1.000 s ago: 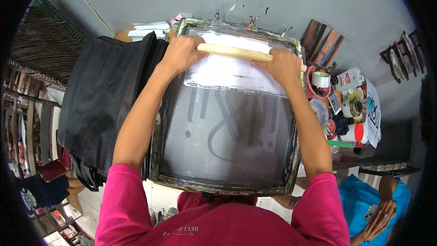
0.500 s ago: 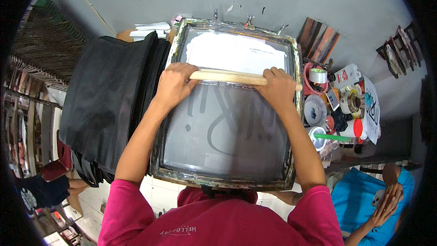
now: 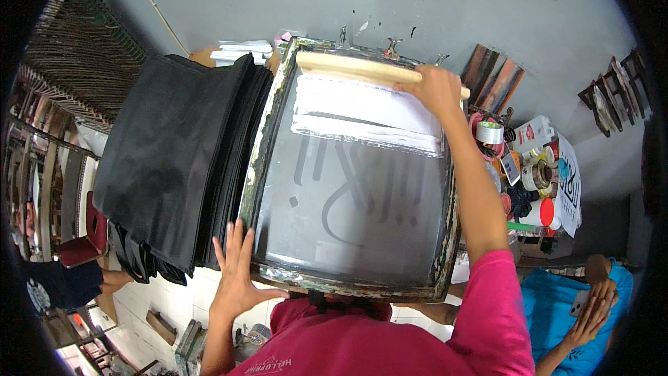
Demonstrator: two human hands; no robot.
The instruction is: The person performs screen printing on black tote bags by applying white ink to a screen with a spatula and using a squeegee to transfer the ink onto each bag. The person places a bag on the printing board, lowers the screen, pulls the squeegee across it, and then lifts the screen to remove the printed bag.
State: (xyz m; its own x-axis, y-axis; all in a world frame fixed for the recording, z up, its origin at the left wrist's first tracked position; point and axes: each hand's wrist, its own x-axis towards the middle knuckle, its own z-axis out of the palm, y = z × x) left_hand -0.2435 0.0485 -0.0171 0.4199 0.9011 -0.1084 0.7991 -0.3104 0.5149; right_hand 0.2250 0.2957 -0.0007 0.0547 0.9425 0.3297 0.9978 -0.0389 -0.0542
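Note:
A framed printing screen lies in front of me, its grey mesh marked with dark script-like strokes. White ink covers a band across its far part. My right hand is closed around the right portion of a wooden squeegee, which lies across the far end of the screen beyond the ink. My left hand is off the squeegee, fingers spread, at the near left corner of the frame; whether it touches the frame I cannot tell.
A thick stack of black bags or sheets stands left of the screen. To the right, a crowded table holds a tape roll, jars and a red-lidded tub. A person in a blue shirt is at the lower right.
The squeegee has moved to the far end of the screen, leaving a band of white ink nearer me. My left hand has let go of it and come back to the near left corner.

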